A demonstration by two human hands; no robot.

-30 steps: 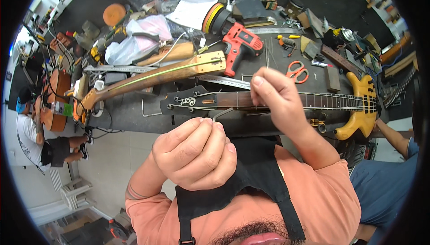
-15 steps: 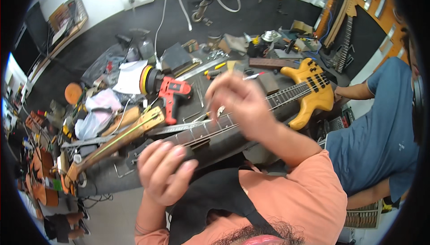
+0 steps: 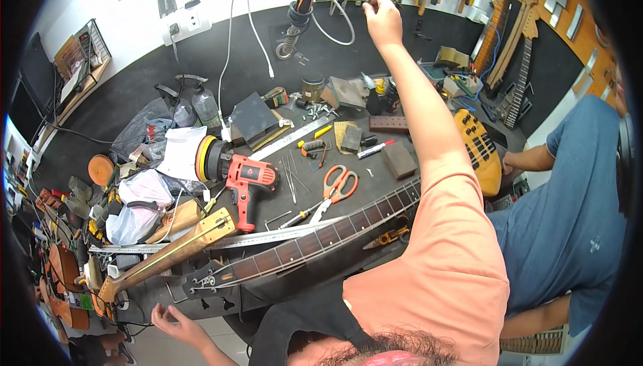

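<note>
A dark counter [image 3: 395, 188] fills the middle of the frame. On it lie a bass guitar [image 3: 321, 242] across the lower centre, a red power polisher [image 3: 238, 172] at left, orange-handled scissors [image 3: 337, 185] mid-frame, and a steel ruler [image 3: 295, 137] above them.

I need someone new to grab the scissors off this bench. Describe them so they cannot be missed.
Start at the dark workbench and find the bass guitar neck lying across its front. Just behind the neck, right of the red power polisher, lie the scissors. They alone have orange loop handles, with the blades pointing toward the neck.
</note>
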